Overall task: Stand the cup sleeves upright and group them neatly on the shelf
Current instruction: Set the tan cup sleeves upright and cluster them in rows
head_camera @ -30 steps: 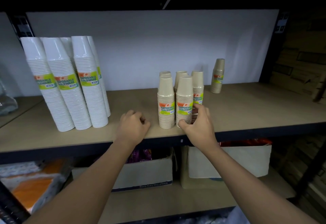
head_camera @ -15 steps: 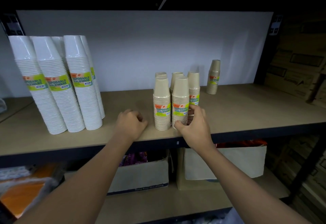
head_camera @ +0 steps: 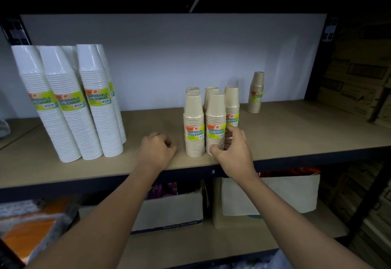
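Note:
Several tan cup sleeves (head_camera: 194, 124) stand upright in a tight cluster near the front of the wooden shelf (head_camera: 296, 133). My right hand (head_camera: 233, 152) wraps the base of the front right tan sleeve (head_camera: 215, 122), thumb in front and fingers behind it. One more tan sleeve (head_camera: 256, 93) stands alone further back to the right. My left hand (head_camera: 156, 150) rests as a loose fist on the shelf, just left of the cluster and holding nothing. Tall white cup sleeves (head_camera: 95, 103) stand grouped at the left.
A white back panel (head_camera: 169, 57) closes off the shelf behind. Dark posts frame the sides, and cardboard boxes (head_camera: 359, 74) sit to the right. On the lower shelf are open boxes (head_camera: 173, 211) and orange packets (head_camera: 27, 232).
My right hand has stayed on the front right tan sleeve, fingers spreading slightly around its base. The left fist is still. The view shifted a little.

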A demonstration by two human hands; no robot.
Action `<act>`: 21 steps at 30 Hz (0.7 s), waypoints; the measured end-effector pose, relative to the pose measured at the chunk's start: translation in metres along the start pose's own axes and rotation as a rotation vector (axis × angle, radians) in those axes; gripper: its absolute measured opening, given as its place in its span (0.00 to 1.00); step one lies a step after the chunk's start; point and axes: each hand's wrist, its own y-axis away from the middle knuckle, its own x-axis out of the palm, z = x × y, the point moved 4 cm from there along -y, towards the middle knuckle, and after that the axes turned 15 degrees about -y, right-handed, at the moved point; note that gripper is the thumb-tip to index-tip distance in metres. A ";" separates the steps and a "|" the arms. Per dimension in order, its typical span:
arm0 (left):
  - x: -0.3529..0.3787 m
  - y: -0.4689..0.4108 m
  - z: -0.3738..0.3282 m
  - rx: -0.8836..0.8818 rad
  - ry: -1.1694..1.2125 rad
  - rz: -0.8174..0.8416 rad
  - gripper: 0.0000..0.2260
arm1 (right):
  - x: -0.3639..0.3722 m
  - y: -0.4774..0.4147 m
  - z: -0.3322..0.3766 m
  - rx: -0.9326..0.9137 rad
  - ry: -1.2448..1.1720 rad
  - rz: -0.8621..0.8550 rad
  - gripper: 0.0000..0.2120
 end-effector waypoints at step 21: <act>-0.007 -0.042 -0.004 0.079 -0.037 0.056 0.10 | -0.076 -0.072 -0.019 0.065 -0.029 -0.232 0.17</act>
